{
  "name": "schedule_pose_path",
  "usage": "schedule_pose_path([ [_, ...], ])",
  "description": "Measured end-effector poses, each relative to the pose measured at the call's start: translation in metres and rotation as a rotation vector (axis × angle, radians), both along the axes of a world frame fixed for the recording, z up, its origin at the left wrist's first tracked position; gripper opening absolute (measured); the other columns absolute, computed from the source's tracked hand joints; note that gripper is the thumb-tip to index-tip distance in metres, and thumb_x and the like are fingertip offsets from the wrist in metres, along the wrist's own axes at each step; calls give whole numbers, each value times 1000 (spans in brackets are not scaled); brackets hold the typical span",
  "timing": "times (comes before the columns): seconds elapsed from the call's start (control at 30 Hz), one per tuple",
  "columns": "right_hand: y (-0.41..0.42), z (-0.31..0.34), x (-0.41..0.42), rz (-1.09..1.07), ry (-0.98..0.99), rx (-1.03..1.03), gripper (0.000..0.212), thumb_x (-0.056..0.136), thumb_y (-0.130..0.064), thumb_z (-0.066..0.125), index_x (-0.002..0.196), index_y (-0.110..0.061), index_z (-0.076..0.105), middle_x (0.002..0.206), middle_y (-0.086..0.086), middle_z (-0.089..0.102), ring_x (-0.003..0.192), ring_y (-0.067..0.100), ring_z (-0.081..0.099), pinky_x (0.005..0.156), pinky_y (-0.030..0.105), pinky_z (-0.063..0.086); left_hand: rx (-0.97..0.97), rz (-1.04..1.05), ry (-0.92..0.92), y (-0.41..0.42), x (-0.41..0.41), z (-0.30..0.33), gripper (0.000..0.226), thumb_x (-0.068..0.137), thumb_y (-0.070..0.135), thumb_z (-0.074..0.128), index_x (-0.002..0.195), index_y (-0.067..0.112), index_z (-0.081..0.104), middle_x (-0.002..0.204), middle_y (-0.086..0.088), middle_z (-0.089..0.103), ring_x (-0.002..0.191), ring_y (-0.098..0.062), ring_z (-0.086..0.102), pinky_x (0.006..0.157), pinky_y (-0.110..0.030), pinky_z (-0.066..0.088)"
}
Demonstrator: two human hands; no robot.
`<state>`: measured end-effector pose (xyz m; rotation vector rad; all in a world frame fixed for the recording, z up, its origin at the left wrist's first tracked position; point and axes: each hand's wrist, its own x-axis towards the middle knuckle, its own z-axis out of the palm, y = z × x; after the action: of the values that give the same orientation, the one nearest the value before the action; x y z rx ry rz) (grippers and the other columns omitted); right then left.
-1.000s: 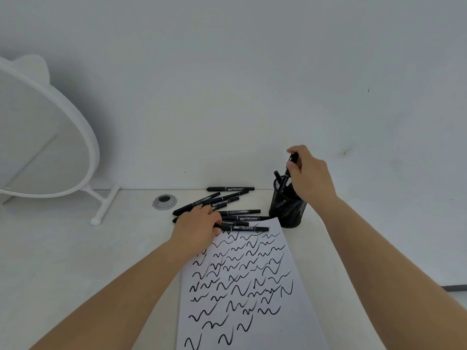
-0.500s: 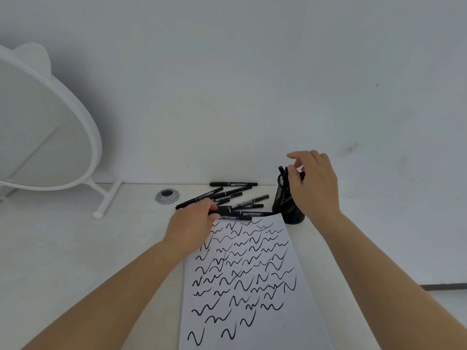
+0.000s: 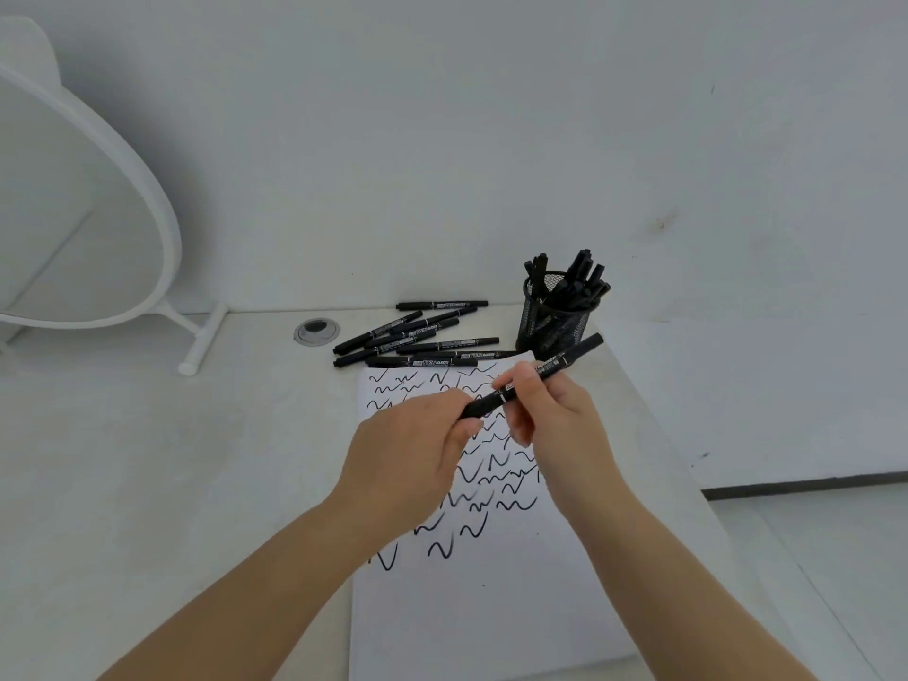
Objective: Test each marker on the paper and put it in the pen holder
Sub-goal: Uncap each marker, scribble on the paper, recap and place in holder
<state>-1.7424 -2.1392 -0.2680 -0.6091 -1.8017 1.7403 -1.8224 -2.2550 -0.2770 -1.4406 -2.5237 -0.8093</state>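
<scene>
Both hands — left hand (image 3: 410,452), right hand (image 3: 555,425) — seemingly pinch one marker (image 3: 533,377) over paper (image 3: 471,607).

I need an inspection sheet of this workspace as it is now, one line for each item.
Surface: pale table, paper lies on it, upper half covered with black squiggles.
Job's things: one marker held over the paper; loose markers lie beyond its far edge; mesh pen holder stands at its far right corner, with markers in it.
Clutter: round grommet in the table.
Grippers: left hand grips the marker's lower end; right hand holds its middle.
Cables: nothing seen.
Surroundings: white wall; round mirror on a stand, left.
</scene>
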Motion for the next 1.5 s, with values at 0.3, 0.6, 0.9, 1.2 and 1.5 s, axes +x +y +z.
schedule_pose_path([
  [0.3,62,-11,45,-401,19,-66,31,91,-30,50,64,-16,56,40,-9,44,36,5,35,37,14,32,48,219,-100,-41,-5,-33,20,95,33,34,84,22,47,60,8,48,54,-16,46,49,-30,30],
  [0.6,46,-64,53,-222,-128,67,22,83,-12,62,65,-20,52,43,-6,52,41,7,44,44,15,36,96,-89,-594,-11,11,-43,20,95,28,42,78,31,53,64,20,59,57,2,53,51,-12,37],
  [0.9,45,-70,53,-255,-222,215,11,68,-22,54,61,-24,47,52,1,48,47,15,38,48,27,30,103,-43,-578,-15,12,-57,18,95,29,42,83,27,55,68,22,60,59,4,54,53,-11,38],
  [1.2,49,-76,53,-279,-243,295,17,73,-19,56,61,-21,44,42,-11,45,40,5,35,39,14,29,71,-52,-513,-15,13,-59,16,94,30,43,85,25,55,74,24,60,66,-2,56,54,-14,39],
  [1.5,49,-63,55,-420,-53,304,20,86,-17,61,76,-32,53,72,-8,61,64,12,58,60,27,48,59,-51,-512,-15,12,-61,16,94,33,44,83,27,53,74,23,60,56,-5,50,52,-16,38],
])
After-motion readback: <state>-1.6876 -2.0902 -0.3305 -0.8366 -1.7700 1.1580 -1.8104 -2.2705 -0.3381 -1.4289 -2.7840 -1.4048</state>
